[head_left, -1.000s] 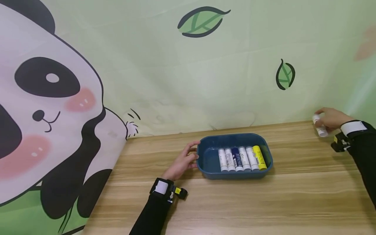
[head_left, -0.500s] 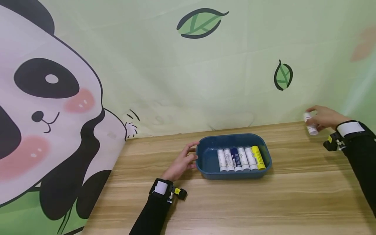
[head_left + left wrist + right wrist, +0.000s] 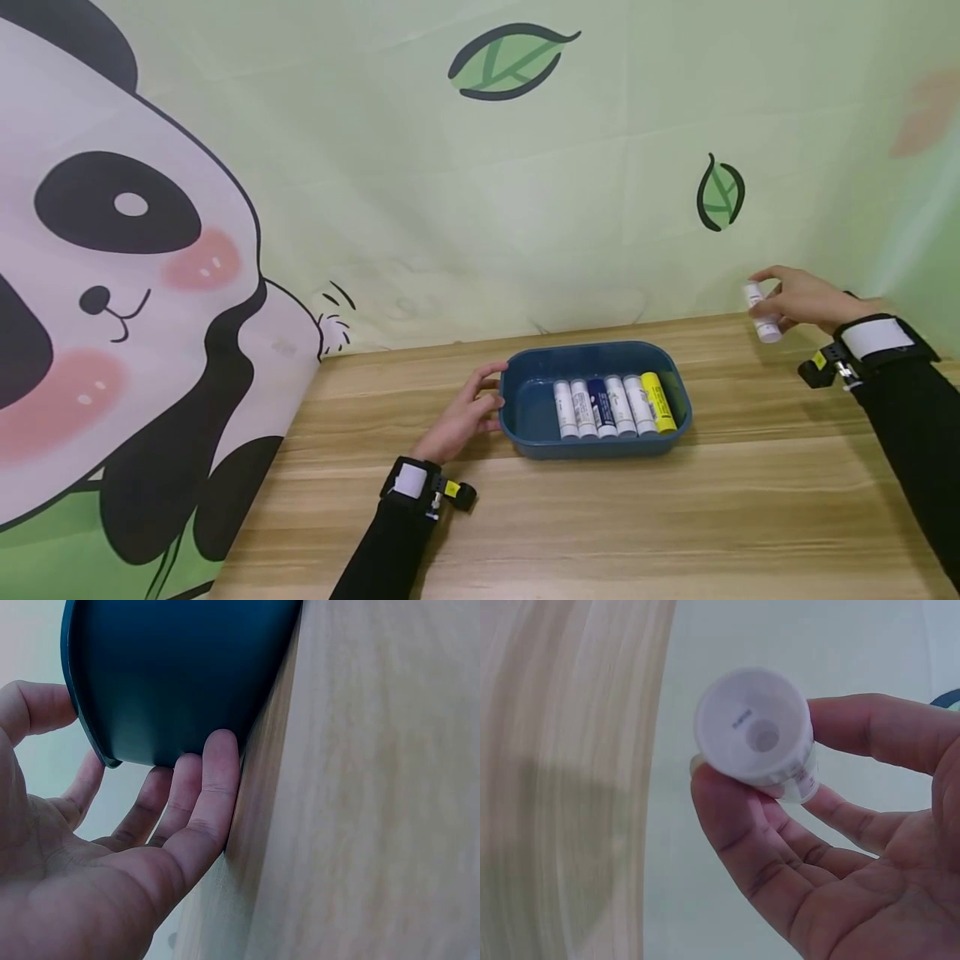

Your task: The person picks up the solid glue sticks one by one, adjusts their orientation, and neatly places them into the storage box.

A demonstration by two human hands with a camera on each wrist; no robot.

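A dark blue tray sits on the wooden table and holds several tubes lying side by side, white ones, one dark blue and one yellow. My left hand rests against the tray's left end, fingers straight along its wall, fingertips touching it. My right hand is raised above the table at the far right and pinches a small white tube. In the right wrist view the tube's round end faces the camera, held between thumb and fingers.
A printed backdrop with a panda and green leaves stands behind the table and along its left side. Bare wood stretches in front of the tray and between the tray and my right hand.
My right hand has carried the white tube leftward, toward the tray, and slightly upward. The left hand and the tray have stayed in place.
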